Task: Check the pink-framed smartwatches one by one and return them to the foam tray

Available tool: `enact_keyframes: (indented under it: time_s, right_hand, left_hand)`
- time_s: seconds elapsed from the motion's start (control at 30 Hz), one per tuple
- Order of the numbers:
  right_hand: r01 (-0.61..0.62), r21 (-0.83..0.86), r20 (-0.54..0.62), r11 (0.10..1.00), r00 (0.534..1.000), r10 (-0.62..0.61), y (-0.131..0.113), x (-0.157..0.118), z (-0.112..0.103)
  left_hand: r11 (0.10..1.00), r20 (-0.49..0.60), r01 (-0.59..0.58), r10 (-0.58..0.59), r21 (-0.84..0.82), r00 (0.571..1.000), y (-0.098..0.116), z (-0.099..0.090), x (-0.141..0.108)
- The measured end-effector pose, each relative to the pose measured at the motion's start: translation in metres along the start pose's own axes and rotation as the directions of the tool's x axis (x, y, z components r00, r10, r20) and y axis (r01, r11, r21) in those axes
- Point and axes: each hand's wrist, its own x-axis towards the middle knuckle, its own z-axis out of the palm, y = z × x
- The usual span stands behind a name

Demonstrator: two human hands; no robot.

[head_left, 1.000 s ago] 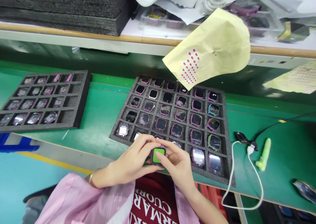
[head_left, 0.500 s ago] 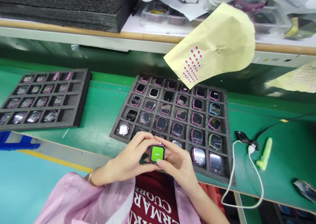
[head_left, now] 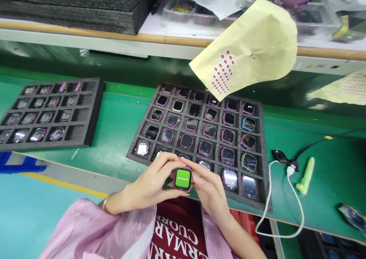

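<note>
Green-lit watch (head_left: 183, 178): raised above the front of the foam tray (head_left: 254, 201), screen up, its lettering too small to read.
Left hand (head_left: 151, 181): closed round one side of the watch, thumb nearer the body, fingers at the far side.
Right hand (head_left: 212, 190): curled at the other side, thumb tip beside the screen; whether it grips or merely steadies, I cannot tell.
Slip: a loosened left hold could drop the watch, perhaps over the bench edge to the blue floor (head_left: 57, 205).
Stray touch: the right thumb is near enough that it might press the screen unintentionally.
Tray position: close to the bench's front edge; a knocking forearm could shift it and its rows of watches.
White cable (head_left: 280, 236): loop drooping past that edge, where an arm might snag it.
Green bench (head_left: 117, 125): also bears a second tray (head_left: 93, 118) at left and a lime-green pen-like tool (head_left: 307, 175) at right.
Wood-edged shelf (head_left: 166, 40): overhead, with black foam blocks (head_left: 68, 7); yellow paper (head_left: 263, 42) hangs at its front.
</note>
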Motion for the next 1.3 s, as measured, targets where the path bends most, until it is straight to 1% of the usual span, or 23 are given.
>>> enact_keyframes:
  time_s: [0.07, 0.1, 0.17, 0.27, 0.33, 0.43, 0.53, 0.6, 0.67, 0.73, 0.83, 0.93, 1.03, 1.17, 1.23, 1.3]
  right_hand:
    - [-0.027, 0.067, 0.076, 0.997, 0.997, 0.022, -0.002, -0.001, -0.001]
    - [-0.037, 0.076, 0.087, 0.996, 0.996, 0.031, -0.003, -0.001, 0.000]
    - [-0.041, 0.052, 0.039, 0.998, 0.998, 0.040, -0.005, 0.000, 0.006]
    - [-0.029, -0.031, -0.093, 0.999, 0.995, 0.026, -0.006, 0.002, 0.013]
    - [-0.027, -0.069, -0.119, 0.997, 0.993, 0.019, -0.004, 0.003, 0.013]
    - [-0.010, -0.062, -0.067, 0.998, 0.998, 0.006, -0.001, 0.002, 0.005]
    - [-0.030, 0.023, 0.044, 0.999, 0.999, 0.029, -0.002, -0.001, -0.001]
    - [-0.058, 0.075, 0.109, 0.995, 0.993, 0.049, -0.004, -0.003, -0.001]
    - [-0.054, 0.093, 0.113, 0.994, 0.993, 0.043, -0.006, -0.003, 0.001]
    - [-0.049, 0.104, 0.079, 0.993, 0.996, 0.041, -0.006, -0.001, 0.003]
    - [-0.084, 0.190, 0.056, 0.978, 0.996, 0.074, -0.003, 0.003, 0.004]
    - [-0.132, 0.331, 0.102, 0.934, 0.989, 0.104, 0.001, 0.007, 0.006]
    - [-0.130, 0.410, 0.131, 0.903, 0.988, 0.083, 0.003, 0.007, 0.013]
    - [-0.078, 0.403, 0.107, 0.912, 0.994, 0.038, 0.005, 0.006, 0.018]
    - [-0.059, 0.360, 0.118, 0.931, 0.993, 0.018, 0.005, 0.007, 0.014]
    - [-0.024, 0.280, 0.166, 0.960, 0.986, -0.024, 0.003, 0.007, 0.006]
  left_hand:
    - [1.000, -0.007, 0.003, -0.003, -0.002, 1.000, 0.001, -0.001, 0.000]
    - [1.000, -0.008, 0.003, -0.003, -0.002, 1.000, 0.001, -0.001, 0.000]
    - [1.000, -0.001, 0.002, -0.002, 0.002, 1.000, 0.001, 0.000, 0.000]
    - [1.000, 0.004, -0.003, 0.003, 0.016, 1.000, 0.000, 0.002, 0.000]
    - [1.000, 0.005, 0.000, 0.000, 0.016, 1.000, -0.001, 0.004, 0.000]
    - [1.000, 0.009, 0.009, -0.009, -0.002, 1.000, -0.002, 0.003, -0.001]
    - [1.000, -0.001, 0.011, -0.011, -0.017, 1.000, -0.001, 0.001, 0.000]
    - [1.000, -0.005, 0.016, -0.016, -0.022, 1.000, 0.000, 0.000, 0.000]
    - [1.000, -0.006, 0.016, -0.016, -0.019, 1.000, 0.000, -0.001, 0.000]
    - [1.000, -0.010, 0.013, -0.013, -0.018, 1.000, -0.001, 0.000, -0.001]
    - [0.999, -0.055, 0.007, -0.009, -0.037, 0.998, 0.000, 0.000, -0.002]
    - [0.998, -0.122, -0.017, 0.010, -0.057, 0.993, 0.001, 0.000, -0.003]
    - [0.996, -0.160, -0.061, 0.051, -0.061, 0.986, 0.004, 0.001, -0.004]
    - [0.995, -0.207, -0.085, 0.072, -0.058, 0.976, 0.005, 0.004, -0.003]
    - [0.994, -0.234, -0.094, 0.079, -0.054, 0.969, 0.005, 0.005, -0.002]
    - [0.993, -0.256, -0.110, 0.093, -0.053, 0.962, 0.006, 0.007, 0.000]
